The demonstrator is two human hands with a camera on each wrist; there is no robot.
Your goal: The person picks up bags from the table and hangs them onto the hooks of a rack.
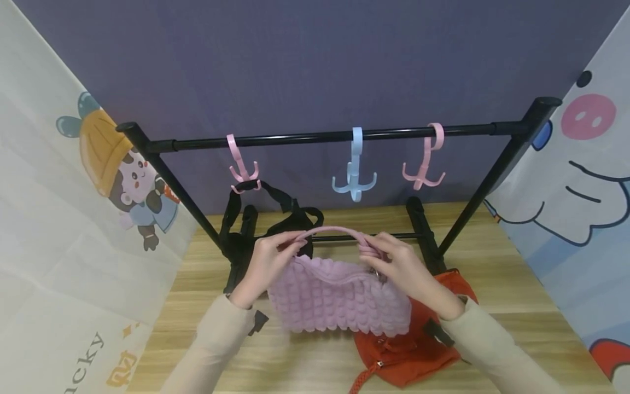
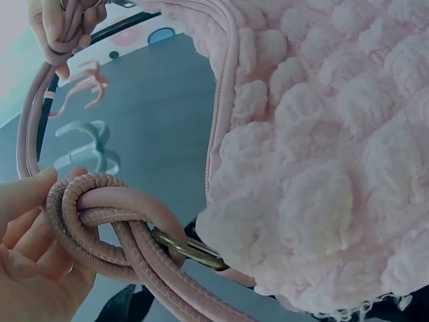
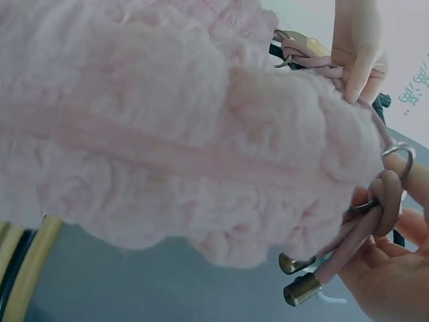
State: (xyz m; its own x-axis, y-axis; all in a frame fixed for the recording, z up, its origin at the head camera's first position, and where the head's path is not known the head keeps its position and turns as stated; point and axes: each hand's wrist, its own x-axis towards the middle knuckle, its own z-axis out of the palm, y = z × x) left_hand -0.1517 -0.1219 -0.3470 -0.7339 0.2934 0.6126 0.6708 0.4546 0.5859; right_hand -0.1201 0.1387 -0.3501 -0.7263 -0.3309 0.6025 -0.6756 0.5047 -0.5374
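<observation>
One pink bubble-textured handbag (image 1: 339, 301), held up before a black rack (image 1: 305, 138). Left hand (image 1: 269, 261): pinching one knotted end of its handle (image 1: 331, 229). Right hand (image 1: 400, 265): pinching the other. One red bag (image 1: 418, 355), on the table (image 1: 290, 366).

Head view: even, soft indoor light, mid-bright, light direction unclear. Thin highlight along the black metal rail (image 1: 295, 138); faint soft shadow on the pale wood-grain tabletop (image 1: 187, 306) below the puffy pink fabric bag (image 1: 339, 301). Wide-angle look, scene splays toward edges. Wrist views: cooler, bluish, washed out. Left wrist: light-blue plastic hook (image 2: 94, 147) soft in background. Right wrist: bag surface soft, hazy; upper right near white; small glint on brass-coloured metal cord tip (image 3: 303, 290).
</observation>
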